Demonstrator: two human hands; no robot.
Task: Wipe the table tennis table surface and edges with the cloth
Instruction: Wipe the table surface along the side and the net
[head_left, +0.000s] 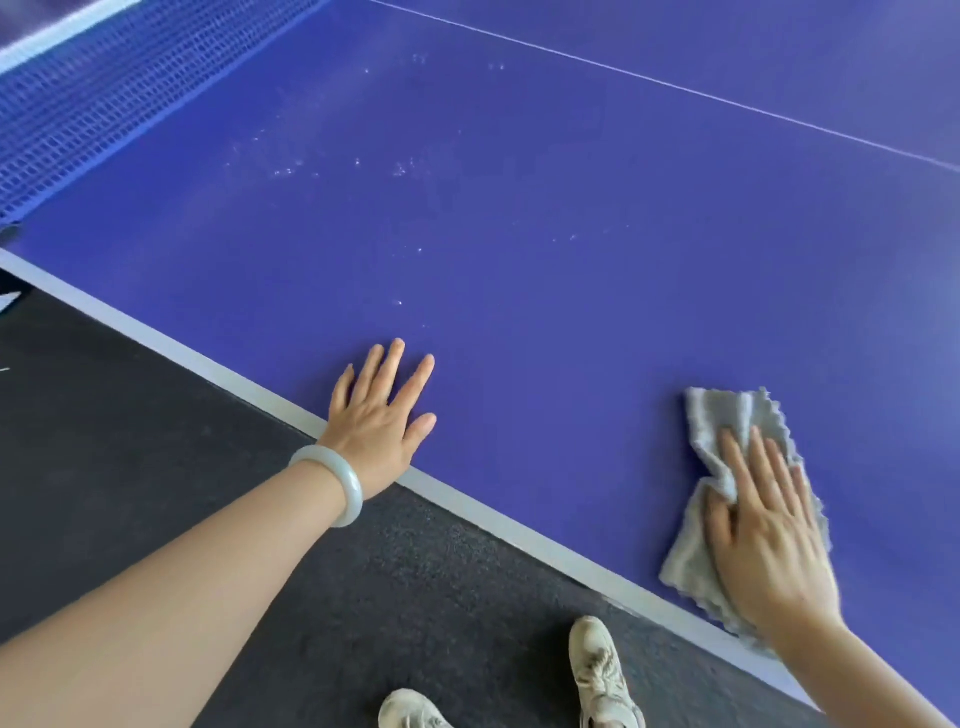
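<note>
The right hand lies flat with straight fingers on the grey cloth, pressing it onto the blue table just inside the near edge, likely so the whole palm drives the wipe. The left hand rests open and spread on the bare surface beside that edge, apparently bracing the person's lean. Beyond the left fingertips, pale specks remain unwiped. Farther out past them stands the net; a white line runs far ahead of the right hand.
</note>
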